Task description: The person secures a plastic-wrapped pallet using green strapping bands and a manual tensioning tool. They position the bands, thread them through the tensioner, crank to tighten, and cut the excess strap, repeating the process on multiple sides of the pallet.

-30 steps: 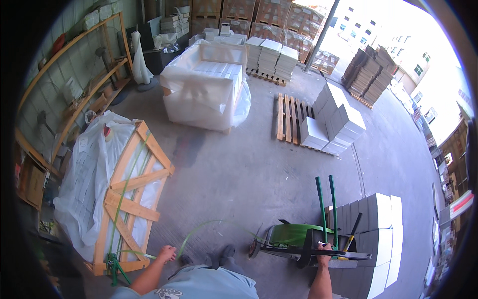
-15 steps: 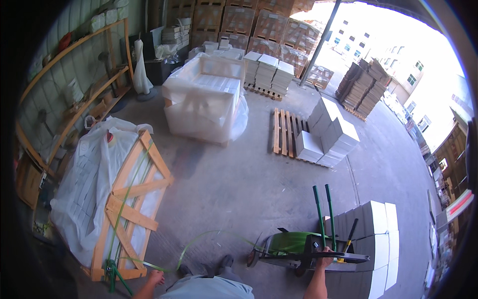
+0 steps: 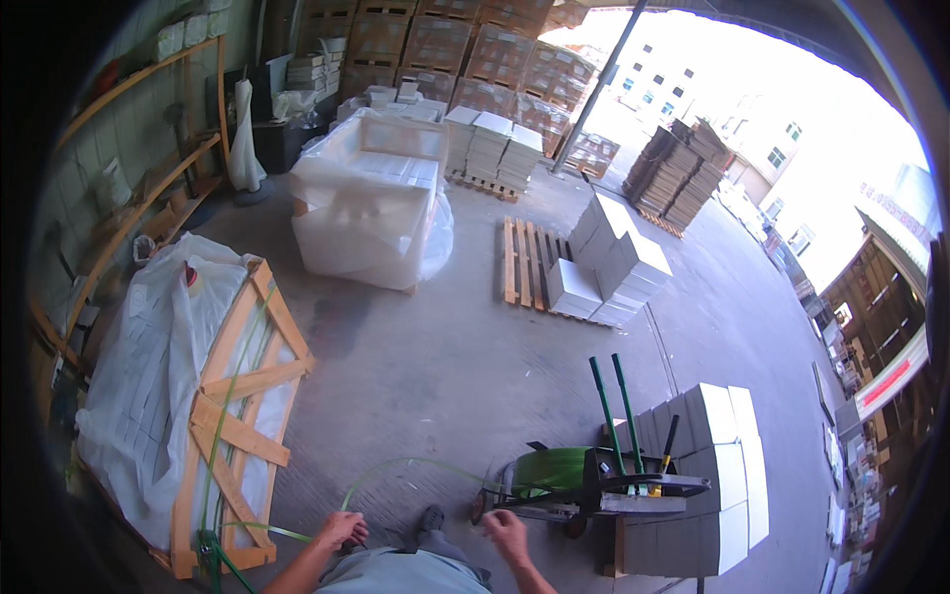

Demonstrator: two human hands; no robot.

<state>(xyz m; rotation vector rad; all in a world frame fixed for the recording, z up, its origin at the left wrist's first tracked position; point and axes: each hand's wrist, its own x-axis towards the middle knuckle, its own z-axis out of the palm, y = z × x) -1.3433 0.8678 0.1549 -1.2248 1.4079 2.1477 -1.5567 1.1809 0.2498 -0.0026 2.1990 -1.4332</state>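
My left hand (image 3: 343, 530) hangs in front of my body, its fingers loosely bent and nothing visible in them. A green strap (image 3: 401, 460) curves past it, running from the strap cart to the wooden crate frame (image 3: 237, 426) at left. Whether the strap touches this hand is hard to tell. My right hand (image 3: 507, 535) is off the cart, its fingers bent and apart, with nothing held. Just beyond it stands the low wheeled strap cart (image 3: 594, 500), bearing a green strap roll (image 3: 550, 471) and two green-handled tools (image 3: 616, 416). A green strapping tool (image 3: 210, 544) hangs at the crate's near corner.
White boxes (image 3: 717, 475) are stacked beside the cart at right. Ahead stands a partly loaded wooden pallet (image 3: 529, 265), with a plastic-wrapped crate (image 3: 366, 233) to its left. Shelving (image 3: 148, 208) lines the left wall. Flattened cardboard (image 3: 673, 173) is piled farther back.
My right hand has let go of the cart and moved left toward my body. My left hand has risen a little and moved right. The view has shifted slightly right.
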